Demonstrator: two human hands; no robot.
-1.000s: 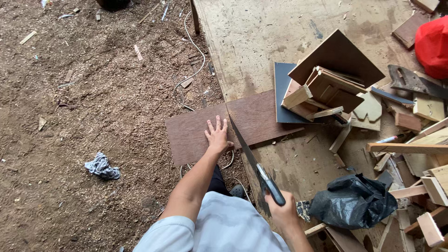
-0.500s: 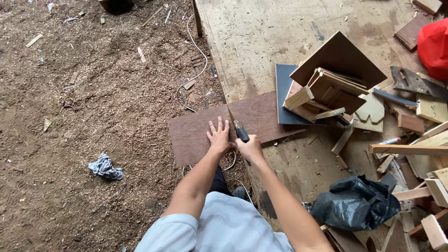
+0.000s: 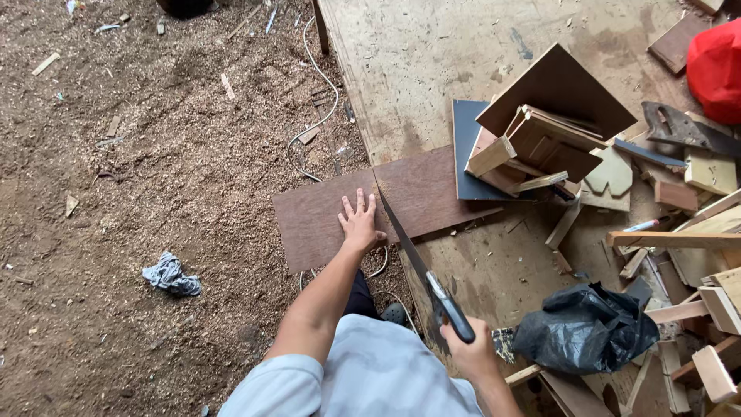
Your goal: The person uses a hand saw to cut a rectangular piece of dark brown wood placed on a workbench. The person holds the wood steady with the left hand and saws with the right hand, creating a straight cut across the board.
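A dirt floor (image 3: 154, 193) thick with sawdust fills the left side, and a raised plywood platform (image 3: 432, 62) runs along the right, crowded with wood offcuts (image 3: 540, 147). A thin brown board (image 3: 324, 220) lies across the platform's edge, one end jutting out over the floor, likely so the blade can run through clear of the surface below.

The left hand (image 3: 360, 224) lies flat on the board with fingers spread, just beside the cut line, pressing the board down to steady it. The right hand (image 3: 472, 357) is closed around the dark handle of a handsaw (image 3: 421, 270), drawn back near the body; the blade slants forward with its tip resting in the cut at the board's far edge.

A black plastic bag (image 3: 587, 328) lies crumpled near the right hand, a second saw (image 3: 683, 130) lies among the scraps, a red object (image 3: 714, 69) is cut off at the top right corner, and a white cord (image 3: 316, 116) trails over the sawdust. A grey rag (image 3: 171, 276) lies on the floor.

How deep the cut goes cannot be made out. The person's legs are mostly hidden under the pale shirt (image 3: 370, 378).
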